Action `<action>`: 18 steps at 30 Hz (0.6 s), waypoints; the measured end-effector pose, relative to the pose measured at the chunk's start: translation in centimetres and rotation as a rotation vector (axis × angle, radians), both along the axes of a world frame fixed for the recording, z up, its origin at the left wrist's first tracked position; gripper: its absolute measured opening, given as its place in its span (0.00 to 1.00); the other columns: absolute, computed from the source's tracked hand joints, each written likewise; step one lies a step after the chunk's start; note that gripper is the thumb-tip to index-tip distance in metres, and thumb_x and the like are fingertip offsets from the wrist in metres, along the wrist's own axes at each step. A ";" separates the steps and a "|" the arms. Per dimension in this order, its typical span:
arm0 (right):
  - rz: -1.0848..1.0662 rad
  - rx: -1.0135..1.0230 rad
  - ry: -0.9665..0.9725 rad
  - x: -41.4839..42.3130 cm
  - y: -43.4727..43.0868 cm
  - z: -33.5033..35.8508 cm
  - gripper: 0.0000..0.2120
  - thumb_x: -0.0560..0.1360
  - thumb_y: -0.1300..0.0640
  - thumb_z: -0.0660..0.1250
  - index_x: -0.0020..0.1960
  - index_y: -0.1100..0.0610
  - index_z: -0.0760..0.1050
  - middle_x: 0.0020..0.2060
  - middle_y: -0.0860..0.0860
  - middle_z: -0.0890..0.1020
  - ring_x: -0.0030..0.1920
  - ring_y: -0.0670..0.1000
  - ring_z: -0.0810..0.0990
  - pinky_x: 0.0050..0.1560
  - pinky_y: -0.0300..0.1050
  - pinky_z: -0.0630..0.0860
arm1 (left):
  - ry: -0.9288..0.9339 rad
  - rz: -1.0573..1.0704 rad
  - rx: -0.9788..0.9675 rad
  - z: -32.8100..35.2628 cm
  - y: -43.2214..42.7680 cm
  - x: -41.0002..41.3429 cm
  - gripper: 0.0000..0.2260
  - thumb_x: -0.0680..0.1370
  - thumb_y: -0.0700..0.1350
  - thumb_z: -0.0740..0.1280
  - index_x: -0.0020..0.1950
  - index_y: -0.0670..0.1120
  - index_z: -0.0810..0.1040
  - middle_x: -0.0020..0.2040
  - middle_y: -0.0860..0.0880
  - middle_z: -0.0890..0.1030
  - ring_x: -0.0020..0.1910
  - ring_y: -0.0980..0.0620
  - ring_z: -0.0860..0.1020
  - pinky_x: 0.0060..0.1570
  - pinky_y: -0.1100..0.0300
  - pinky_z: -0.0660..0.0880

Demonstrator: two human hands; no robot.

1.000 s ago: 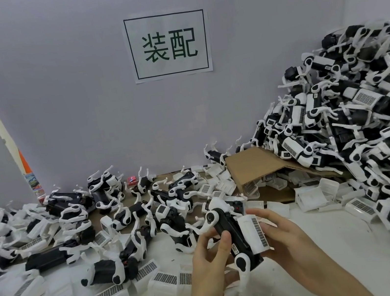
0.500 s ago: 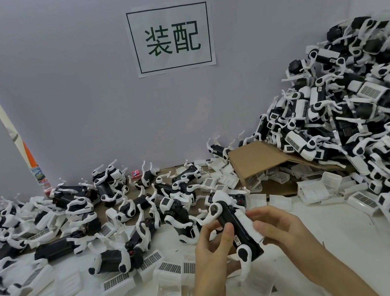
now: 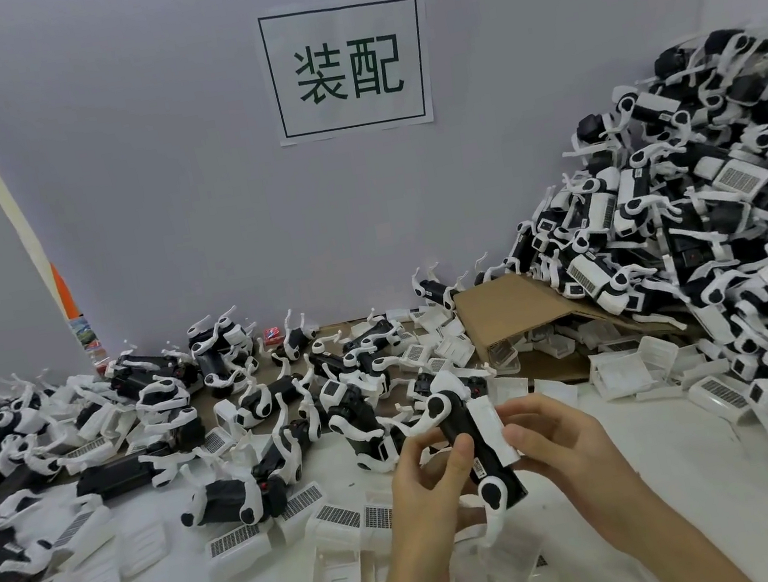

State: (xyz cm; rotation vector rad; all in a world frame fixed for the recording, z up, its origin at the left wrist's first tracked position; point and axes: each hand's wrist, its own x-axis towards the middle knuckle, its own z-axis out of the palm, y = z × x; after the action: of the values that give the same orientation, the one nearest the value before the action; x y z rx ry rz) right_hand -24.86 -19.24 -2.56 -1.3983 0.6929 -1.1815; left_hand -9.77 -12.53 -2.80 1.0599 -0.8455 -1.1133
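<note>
So the toy dog (image 3: 499, 481) is gripped by the left hand (image 3: 421, 493), its white cover (image 3: 490, 429) pinched by the right hand (image 3: 566, 444).

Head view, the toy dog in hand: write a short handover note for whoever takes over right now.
Left hand grips the toy dog round its black body, above the table.
Right hand pinches the white cover against the dog's side.
Done: cover set on the body; whether it has clicked home cannot be told.
Left: press it flush, put the dog down, take the next. Loose covers lie just ahead; scattered dogs to the left, a big pile to the right.
</note>
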 end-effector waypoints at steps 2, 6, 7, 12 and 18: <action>0.002 -0.009 0.012 0.0 -0.1 -0.1 0.19 0.68 0.53 0.73 0.56 0.60 0.81 0.50 0.57 0.86 0.52 0.59 0.84 0.49 0.46 0.81 | -0.008 0.000 -0.004 0.0 0.0 0.0 0.23 0.67 0.56 0.73 0.57 0.46 0.76 0.47 0.45 0.87 0.38 0.48 0.83 0.34 0.57 0.80; 0.009 -0.022 0.036 0.1 -0.1 -0.4 0.15 0.73 0.56 0.70 0.57 0.59 0.81 0.51 0.56 0.86 0.52 0.57 0.85 0.49 0.45 0.82 | -0.037 0.012 -0.015 -0.2 0.0 0.0 0.23 0.67 0.57 0.74 0.57 0.47 0.76 0.48 0.46 0.87 0.42 0.43 0.85 0.37 0.53 0.82; 0.004 -0.024 0.046 0.1 -0.1 -0.5 0.13 0.74 0.57 0.70 0.57 0.59 0.81 0.51 0.56 0.86 0.53 0.57 0.85 0.50 0.47 0.82 | -0.039 0.014 -0.020 -0.3 -0.1 0.1 0.23 0.67 0.57 0.73 0.57 0.47 0.76 0.47 0.46 0.87 0.43 0.42 0.85 0.38 0.53 0.82; -0.022 -0.041 0.110 -0.1 -0.2 -0.4 0.14 0.72 0.55 0.71 0.57 0.56 0.80 0.52 0.52 0.86 0.53 0.56 0.84 0.53 0.54 0.80 | -0.066 0.029 -0.050 -0.2 -0.1 -0.1 0.21 0.70 0.57 0.71 0.58 0.48 0.78 0.46 0.45 0.87 0.41 0.46 0.85 0.37 0.56 0.81; 0.105 0.051 0.148 0.6 0.4 -0.2 0.22 0.72 0.46 0.68 0.62 0.54 0.78 0.55 0.50 0.85 0.56 0.52 0.83 0.51 0.43 0.80 | -0.118 -0.031 -0.074 0.0 0.2 -0.1 0.16 0.77 0.57 0.65 0.59 0.52 0.82 0.48 0.52 0.87 0.46 0.56 0.85 0.37 0.67 0.77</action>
State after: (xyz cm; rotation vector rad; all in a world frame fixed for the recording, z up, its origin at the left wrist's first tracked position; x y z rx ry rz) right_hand -24.28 -18.86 -2.77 -1.4719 0.7383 -0.9791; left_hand -9.89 -12.35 -2.80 1.0617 -0.9924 -1.0450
